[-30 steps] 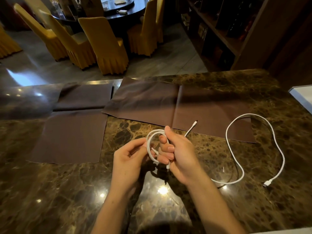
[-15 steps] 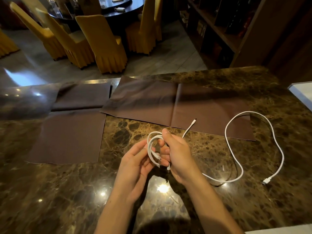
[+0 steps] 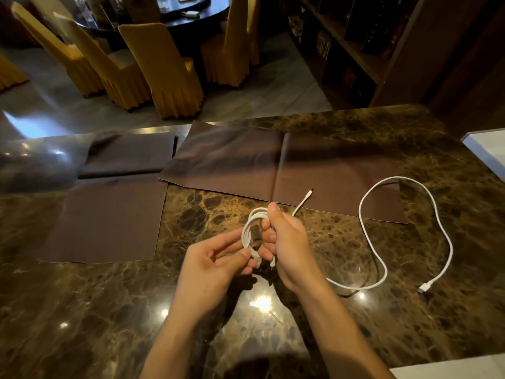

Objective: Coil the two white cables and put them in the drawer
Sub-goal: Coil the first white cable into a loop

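Note:
Above the marble table, my right hand grips one white cable wound into a small coil. My left hand pinches the coil's lower part between thumb and fingers, and a short plug end sticks out below. The second white cable lies loose on the table to the right in a wide loop. Its USB plug rests at the near right, its thin plug on the brown cloth. No drawer is in view.
Brown cloths lie flat across the far and left parts of the table. A white surface shows at the right edge. Yellow-covered chairs and a dark shelf unit stand beyond the table.
My left hand has slid down from the coil's side to pinch its lower part. The coil sits tighter in my right hand. The loose cable has not moved.

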A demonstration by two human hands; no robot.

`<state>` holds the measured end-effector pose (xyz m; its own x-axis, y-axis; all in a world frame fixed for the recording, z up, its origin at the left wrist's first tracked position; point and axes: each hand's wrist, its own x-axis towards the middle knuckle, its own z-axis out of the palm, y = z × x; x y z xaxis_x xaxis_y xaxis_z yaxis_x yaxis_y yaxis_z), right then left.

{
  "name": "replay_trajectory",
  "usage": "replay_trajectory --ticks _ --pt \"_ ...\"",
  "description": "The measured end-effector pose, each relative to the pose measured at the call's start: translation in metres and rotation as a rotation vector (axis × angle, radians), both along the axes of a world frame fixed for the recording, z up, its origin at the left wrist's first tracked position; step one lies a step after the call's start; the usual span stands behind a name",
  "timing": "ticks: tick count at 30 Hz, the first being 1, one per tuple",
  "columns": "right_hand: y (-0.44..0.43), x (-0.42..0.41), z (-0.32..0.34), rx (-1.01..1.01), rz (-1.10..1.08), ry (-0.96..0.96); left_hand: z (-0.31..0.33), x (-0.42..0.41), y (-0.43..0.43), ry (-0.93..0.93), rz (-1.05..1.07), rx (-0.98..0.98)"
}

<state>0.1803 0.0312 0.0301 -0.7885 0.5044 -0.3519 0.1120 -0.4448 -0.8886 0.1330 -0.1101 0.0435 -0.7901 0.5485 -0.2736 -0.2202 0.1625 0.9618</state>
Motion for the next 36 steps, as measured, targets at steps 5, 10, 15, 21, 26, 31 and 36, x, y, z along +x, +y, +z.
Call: replay_trajectory --ticks 5,10,15,21,26,31,36 --pt "0.025 0.003 0.005 -0.122 -0.018 0.038 0.006 -0.007 -0.014 0.229 -0.095 -0.242" --pt "0.030 0.012 0.004 -0.079 0.077 -0.020 0.014 -0.018 -0.031 0.331 -0.218 -0.321" --pt "0.013 0.002 0.001 -0.004 0.034 -0.035 0.006 -0.013 -0.012 0.585 -0.273 -0.493" --pt "0.002 -0.001 0.009 -0.061 0.137 0.001 -0.012 -0.006 0.019 0.584 -0.135 -0.246" --pt "0.011 0.007 0.006 -0.215 0.244 0.078 -0.021 0.003 0.019 0.160 -0.118 0.108" --pt "0.015 0.008 0.002 -0.237 0.299 0.105 -0.018 0.004 0.027 0.092 -0.100 0.118" --pt "0.015 0.014 -0.001 0.068 0.297 0.061 -0.022 0.002 0.028 0.284 0.031 0.000"
